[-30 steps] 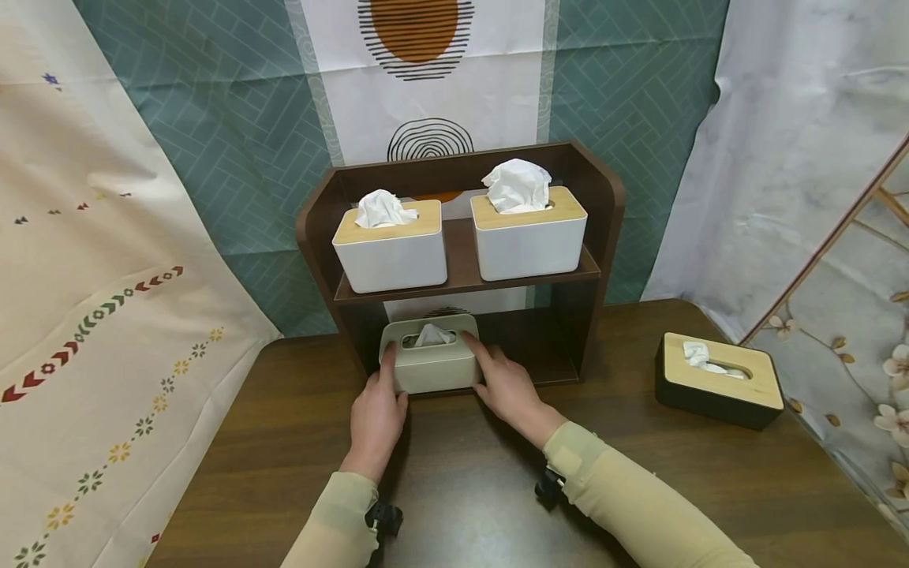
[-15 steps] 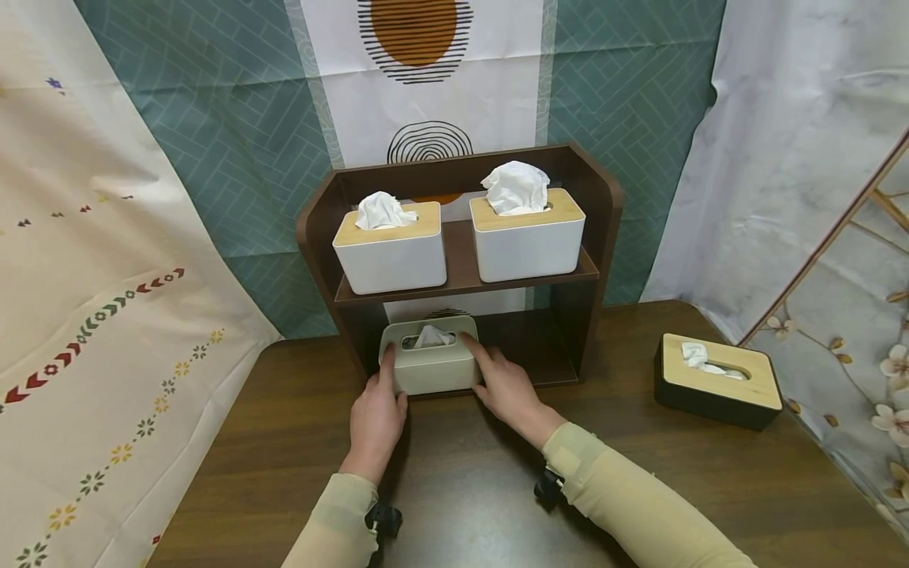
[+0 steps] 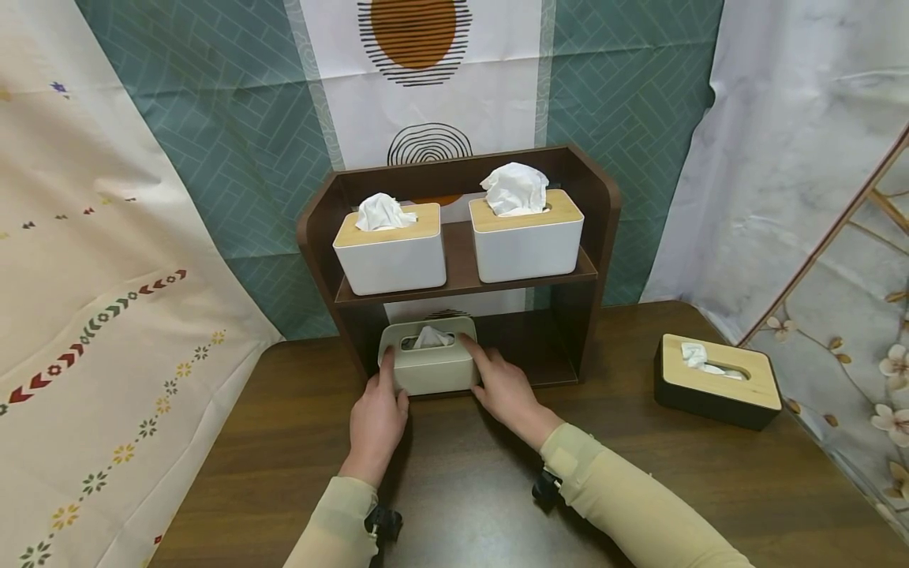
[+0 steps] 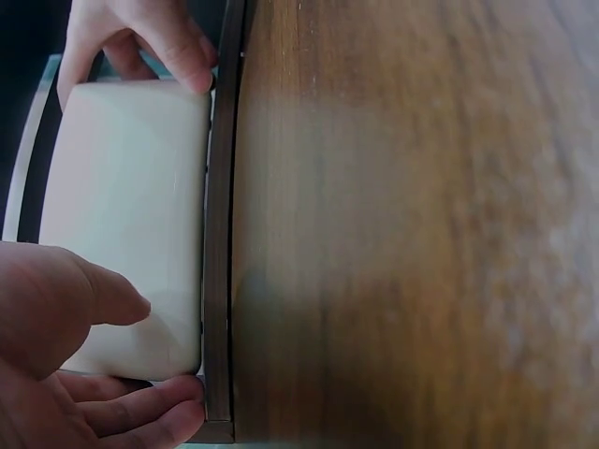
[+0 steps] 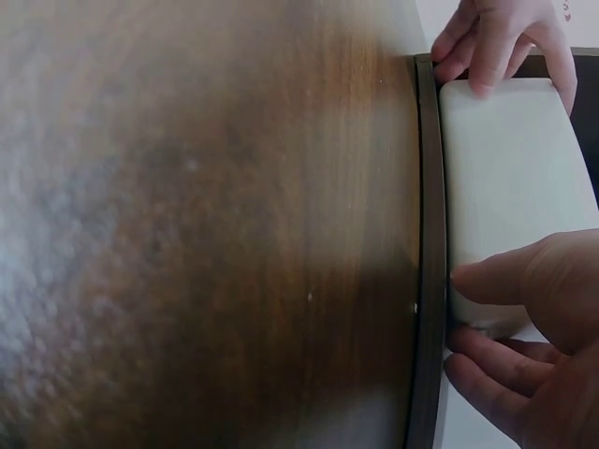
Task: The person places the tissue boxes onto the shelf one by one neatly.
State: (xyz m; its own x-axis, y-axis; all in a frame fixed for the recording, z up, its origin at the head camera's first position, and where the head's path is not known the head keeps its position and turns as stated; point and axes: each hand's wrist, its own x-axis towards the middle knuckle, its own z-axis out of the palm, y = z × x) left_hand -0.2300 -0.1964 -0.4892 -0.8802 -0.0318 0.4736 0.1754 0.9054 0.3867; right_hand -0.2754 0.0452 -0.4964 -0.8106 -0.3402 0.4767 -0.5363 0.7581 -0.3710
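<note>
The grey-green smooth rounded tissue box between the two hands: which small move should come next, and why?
Probably the left hand and right hand should loosen their hold: the tissue box sits upright on the lower level of the dark brown two-level shelf, just behind its front edge, so seems supported.

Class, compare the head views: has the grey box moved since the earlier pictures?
No, not visibly: judged against the shelf, the grey box sits in the same lower-left spot.

Lower bay (image 3: 545, 359): room right of right hand (image 3: 506, 388); board (image 3: 460, 256) overhead, side wall (image 3: 363, 339) just left of tissue box (image 3: 435, 375).
</note>
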